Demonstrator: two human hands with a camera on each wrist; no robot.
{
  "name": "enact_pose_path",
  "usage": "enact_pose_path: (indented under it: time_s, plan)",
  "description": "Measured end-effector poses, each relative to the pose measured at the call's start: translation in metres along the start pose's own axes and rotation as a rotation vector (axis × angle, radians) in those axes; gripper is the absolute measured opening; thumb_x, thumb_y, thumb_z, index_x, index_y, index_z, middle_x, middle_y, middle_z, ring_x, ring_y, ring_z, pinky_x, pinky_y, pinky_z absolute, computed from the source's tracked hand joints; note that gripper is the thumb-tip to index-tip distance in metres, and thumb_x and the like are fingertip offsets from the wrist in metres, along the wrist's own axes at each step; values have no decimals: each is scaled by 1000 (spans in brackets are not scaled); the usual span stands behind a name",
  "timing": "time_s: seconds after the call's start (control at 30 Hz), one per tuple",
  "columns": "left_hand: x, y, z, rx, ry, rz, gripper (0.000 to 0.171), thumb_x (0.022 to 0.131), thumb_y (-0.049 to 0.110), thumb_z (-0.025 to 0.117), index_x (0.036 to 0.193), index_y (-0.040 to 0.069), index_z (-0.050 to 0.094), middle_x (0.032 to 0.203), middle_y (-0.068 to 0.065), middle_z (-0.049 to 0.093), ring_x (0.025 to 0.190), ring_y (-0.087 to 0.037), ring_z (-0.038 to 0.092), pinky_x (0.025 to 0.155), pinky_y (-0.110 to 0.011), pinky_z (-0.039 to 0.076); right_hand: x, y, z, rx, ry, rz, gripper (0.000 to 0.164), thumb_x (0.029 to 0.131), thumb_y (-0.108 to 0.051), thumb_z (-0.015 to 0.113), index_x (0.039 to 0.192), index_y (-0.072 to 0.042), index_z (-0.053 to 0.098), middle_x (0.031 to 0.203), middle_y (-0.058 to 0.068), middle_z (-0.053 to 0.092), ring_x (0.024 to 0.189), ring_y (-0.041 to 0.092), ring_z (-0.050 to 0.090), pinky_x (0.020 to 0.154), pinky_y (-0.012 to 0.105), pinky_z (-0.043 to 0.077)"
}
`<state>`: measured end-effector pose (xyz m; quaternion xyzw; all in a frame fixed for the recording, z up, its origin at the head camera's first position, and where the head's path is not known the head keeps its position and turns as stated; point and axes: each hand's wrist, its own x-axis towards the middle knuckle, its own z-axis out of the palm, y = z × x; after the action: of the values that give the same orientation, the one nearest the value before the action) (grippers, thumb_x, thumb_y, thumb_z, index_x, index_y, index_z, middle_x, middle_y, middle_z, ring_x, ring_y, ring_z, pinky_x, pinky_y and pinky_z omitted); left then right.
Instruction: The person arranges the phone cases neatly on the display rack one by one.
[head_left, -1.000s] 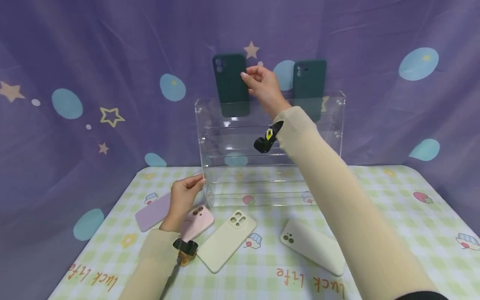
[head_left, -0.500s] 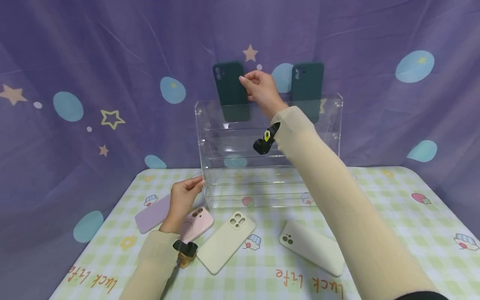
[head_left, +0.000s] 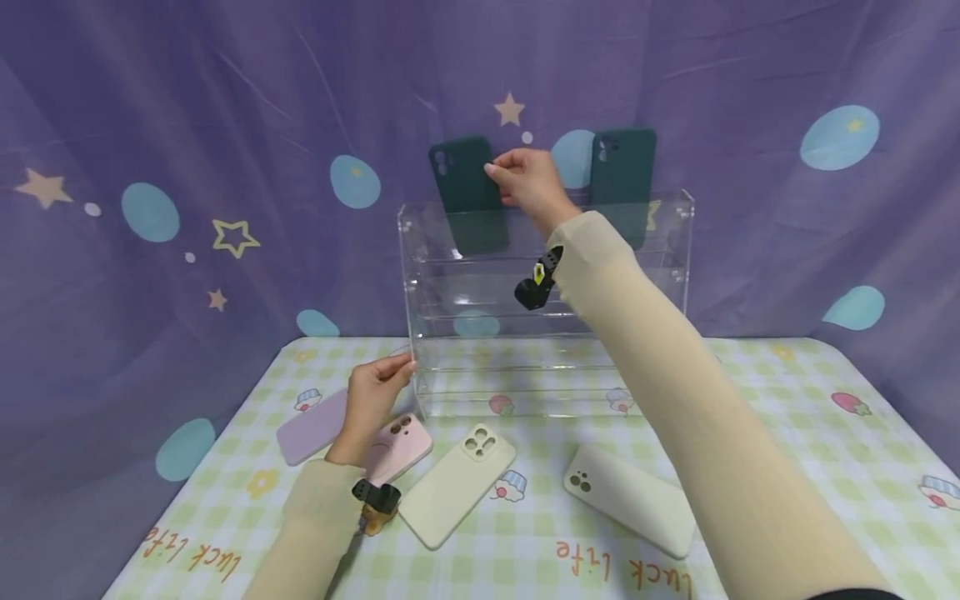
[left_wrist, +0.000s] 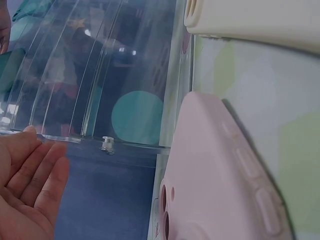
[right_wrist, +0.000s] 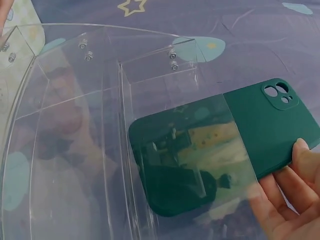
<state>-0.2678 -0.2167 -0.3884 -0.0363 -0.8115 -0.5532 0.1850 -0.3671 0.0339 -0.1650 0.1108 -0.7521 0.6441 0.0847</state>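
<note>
My right hand pinches the right edge of a dark green phone case, which tilts slightly left. The lower half of this case sits behind the clear front panel of the rack's top tier. In the right wrist view its camera holes stick out above the panel. A second dark green phone case stands in the same tier to the right. Low on the left, my left hand holds the side edge of the clear acrylic display rack between thumb and fingers. My right forearm covers part of the rack.
On the checked tablecloth lie a lilac phone case, a pink phone case, a cream phone case and a white phone case. My left hand partly covers the lilac and pink ones. A purple patterned curtain hangs behind.
The green case in my right hand has come down a little into the top tier, its lower end now further behind the front panel. My left hand stays at the rack's side.
</note>
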Motion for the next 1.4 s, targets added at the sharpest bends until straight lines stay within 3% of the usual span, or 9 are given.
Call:
enact_pose_path:
  time_s: [0.13, 0.27, 0.33, 0.53, 0.83, 0.97, 1.13, 1.27, 1.4]
  plan:
    - [-1, 1, 1, -21, -9, -17, 25, 87, 14, 69, 106, -2, 69, 101, -20, 69, 80, -12, 68, 67, -15, 53, 0, 2, -2, 2, 18, 6, 18, 92, -15, 62, 102, 0, 62, 93, 4, 61, 74, 13, 53, 77, 29, 53]
    - [-7, 18, 2, -17, -16, -13, 23, 88, 7, 66, 106, -7, 67, 102, -24, 67, 81, -17, 69, 66, -14, 52, 0, 4, -6, -5, 44, 13, 18, 91, -14, 62, 101, 2, 62, 90, 2, 59, 75, 13, 55, 80, 29, 54]
    - [-7, 19, 3, -18, -19, -10, 24, 88, 7, 66, 107, -7, 67, 102, -24, 67, 81, -15, 69, 67, -14, 52, 0, 4, -9, -35, 53, 27, 21, 91, -14, 62, 104, 2, 63, 93, 4, 60, 77, 14, 56, 80, 28, 54]
    - [0, 1, 6, -30, -7, 7, 26, 87, 14, 69, 106, -3, 69, 101, -20, 69, 73, 3, 64, 67, -16, 53, 0, 1, -14, -121, 52, 69, 29, 91, -10, 62, 117, 3, 61, 113, 14, 64, 83, 15, 61, 80, 25, 54]
    - [0, 0, 7, -26, -7, 6, 25, 87, 14, 69, 106, -2, 69, 100, -20, 69, 73, 0, 65, 66, -16, 53, -3, 0, -21, -154, -10, 87, 33, 91, -10, 62, 122, 1, 60, 121, 14, 62, 101, 19, 61, 85, 23, 51]
    - [0, -1, 9, -24, -9, 1, 25, 87, 14, 69, 106, -2, 69, 100, -20, 69, 75, -4, 67, 66, -16, 53, -9, 4, -34, -171, -52, 44, 36, 92, -16, 62, 125, -3, 59, 124, 12, 61, 108, 20, 59, 91, 26, 48]
    - [3, -1, 10, -10, 1, 5, 27, 86, 17, 70, 106, -1, 70, 100, -19, 69, 73, -2, 66, 66, -16, 53, -25, 11, -55, -233, -64, -100, 38, 91, -26, 64, 123, -7, 62, 123, 7, 63, 110, 18, 59, 96, 31, 45]
    - [5, 0, 8, -8, -1, -4, 28, 86, 19, 70, 107, 0, 70, 101, -19, 69, 74, -1, 66, 67, -14, 52, -43, 23, -66, -267, -67, -204, 35, 88, -29, 67, 115, -7, 67, 113, 4, 68, 103, 13, 61, 91, 30, 47]
    - [2, 8, 6, -14, -15, -17, 26, 87, 14, 68, 107, -3, 69, 102, -21, 68, 82, -19, 69, 66, -12, 51, -70, 42, -75, -288, -167, -233, 32, 88, -29, 68, 111, -7, 69, 105, 5, 70, 93, 12, 63, 80, 27, 51]
